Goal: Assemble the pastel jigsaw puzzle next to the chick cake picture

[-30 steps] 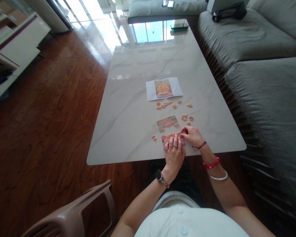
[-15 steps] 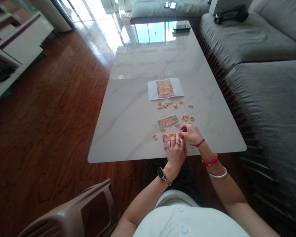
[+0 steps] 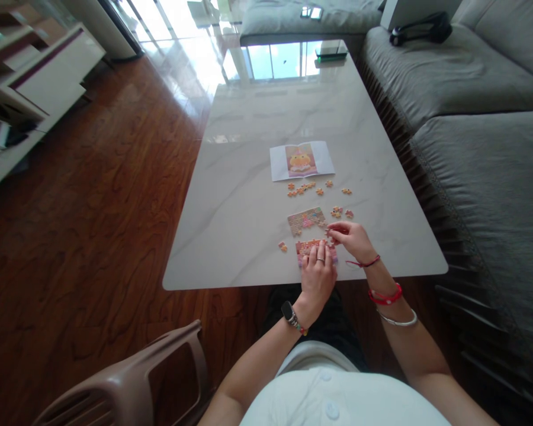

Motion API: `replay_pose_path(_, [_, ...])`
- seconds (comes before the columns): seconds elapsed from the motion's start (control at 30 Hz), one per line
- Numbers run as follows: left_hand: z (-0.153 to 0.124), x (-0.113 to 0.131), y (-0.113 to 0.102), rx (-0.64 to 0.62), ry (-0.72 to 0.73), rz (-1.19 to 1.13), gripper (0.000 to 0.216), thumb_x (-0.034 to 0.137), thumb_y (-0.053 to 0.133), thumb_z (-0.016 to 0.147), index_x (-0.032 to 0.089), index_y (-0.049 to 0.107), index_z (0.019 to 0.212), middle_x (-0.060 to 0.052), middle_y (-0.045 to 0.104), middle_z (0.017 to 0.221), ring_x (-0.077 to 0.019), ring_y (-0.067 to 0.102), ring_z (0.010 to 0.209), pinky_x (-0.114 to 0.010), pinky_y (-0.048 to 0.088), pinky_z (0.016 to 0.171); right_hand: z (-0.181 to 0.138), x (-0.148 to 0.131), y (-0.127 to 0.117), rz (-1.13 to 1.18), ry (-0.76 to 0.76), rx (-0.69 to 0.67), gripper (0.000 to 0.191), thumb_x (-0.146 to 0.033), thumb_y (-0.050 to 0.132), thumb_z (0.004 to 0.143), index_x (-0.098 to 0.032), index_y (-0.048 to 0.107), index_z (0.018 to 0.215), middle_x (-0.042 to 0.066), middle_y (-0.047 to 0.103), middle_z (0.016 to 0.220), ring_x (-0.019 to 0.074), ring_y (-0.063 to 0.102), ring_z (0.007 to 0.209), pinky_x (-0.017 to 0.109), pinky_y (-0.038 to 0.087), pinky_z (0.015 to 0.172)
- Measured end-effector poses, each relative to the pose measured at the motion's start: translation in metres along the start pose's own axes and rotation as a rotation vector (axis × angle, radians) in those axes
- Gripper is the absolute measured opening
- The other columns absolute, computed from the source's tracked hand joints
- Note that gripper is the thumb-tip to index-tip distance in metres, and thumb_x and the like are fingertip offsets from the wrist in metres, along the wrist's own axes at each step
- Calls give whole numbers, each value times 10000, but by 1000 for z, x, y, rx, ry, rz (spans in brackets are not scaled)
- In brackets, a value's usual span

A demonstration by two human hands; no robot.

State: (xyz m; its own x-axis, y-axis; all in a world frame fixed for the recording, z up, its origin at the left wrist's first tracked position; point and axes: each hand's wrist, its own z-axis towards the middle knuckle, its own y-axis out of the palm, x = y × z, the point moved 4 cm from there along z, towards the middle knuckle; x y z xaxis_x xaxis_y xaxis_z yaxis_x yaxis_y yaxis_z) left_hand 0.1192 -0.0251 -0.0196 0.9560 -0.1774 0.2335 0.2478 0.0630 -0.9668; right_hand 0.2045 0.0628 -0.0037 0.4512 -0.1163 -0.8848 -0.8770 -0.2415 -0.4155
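My left hand (image 3: 318, 272) lies with its fingers stretched over the nearer joined jigsaw section (image 3: 305, 248), which is pink and orange. At that section's upper right corner, my right hand (image 3: 352, 238) pinches a small jigsaw piece (image 3: 330, 232) between thumb and fingers. Just beyond lies a second joined section (image 3: 302, 221), brownish with a pink and green middle. Loose orange pieces (image 3: 302, 189) are scattered in front of the paper, and several more pieces (image 3: 336, 212) lie beyond my right hand. One small clump of pieces (image 3: 283, 246) sits to the left.
A folded paper sheet with a printed picture (image 3: 301, 161) lies further up the white marbled table (image 3: 240, 225). A dark flat device (image 3: 331, 52) rests near the table's far end. A grey sofa (image 3: 484, 160) runs along the right, and a plastic chair (image 3: 128, 378) stands at lower left.
My right hand has drawn slightly up and to the right, off the nearer section's corner, with the piece in its fingertips. My left hand stays on that section. The view has shifted a little.
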Motion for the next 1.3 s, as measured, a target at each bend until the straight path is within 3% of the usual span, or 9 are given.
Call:
replay_pose_path(0.13, [-8,-11,-7,23,53,-155,429,231,334,820,161,328,1243,-94,311,1330,-207,285,1211,-393,315,950,-4,29,0,198,83,-81,232,-305,566,648,-127,602,793,44,640,685,131,583,583,244,486,532])
replay_pose_path(0.27, [-16,-28,-15,104,33,-369,414,162,330,813,148,334,1227,-113,272,1338,-184,254,1230,-338,331,963,-11,41,-3,73,65,-36,209,-288,561,652,-149,625,794,44,651,715,125,580,574,226,474,503])
replay_pose_path(0.37, [-21,-47,-20,196,-47,-457,366,138,343,807,167,397,1168,-102,350,1269,-179,315,1192,-345,335,964,-10,41,-5,-27,12,-38,205,-250,536,664,-161,630,822,39,655,734,120,580,590,222,467,531])
replay_pose_path(0.5, [-22,-72,-23,264,-128,-421,297,161,416,786,161,476,1077,-94,461,1076,-185,427,1079,-336,379,916,-5,37,-9,-102,-10,-54,199,-217,510,668,-159,614,827,19,647,679,106,562,534,216,446,518])
replay_pose_path(0.8, [-11,-110,-30,217,-380,-127,336,291,495,758,156,490,1066,-87,480,922,-202,501,833,-333,443,737,3,18,-16,-281,-71,-40,144,-201,517,669,-177,624,763,4,650,680,105,572,589,207,428,575])
replay_pose_path(1.0, [-5,-112,-30,178,-336,-195,146,269,471,771,185,549,862,-52,472,849,-177,497,774,-321,428,732,13,17,-10,-222,-58,-126,135,-192,508,667,-166,605,758,-4,635,648,92,559,535,196,422,529])
replay_pose_path(1.3, [-4,-109,-27,179,-329,-225,129,229,473,764,173,513,873,-61,486,872,-191,492,818,-344,418,764,26,19,-5,-233,-46,-167,114,-231,559,644,-161,597,725,11,640,674,103,572,587,201,433,558])
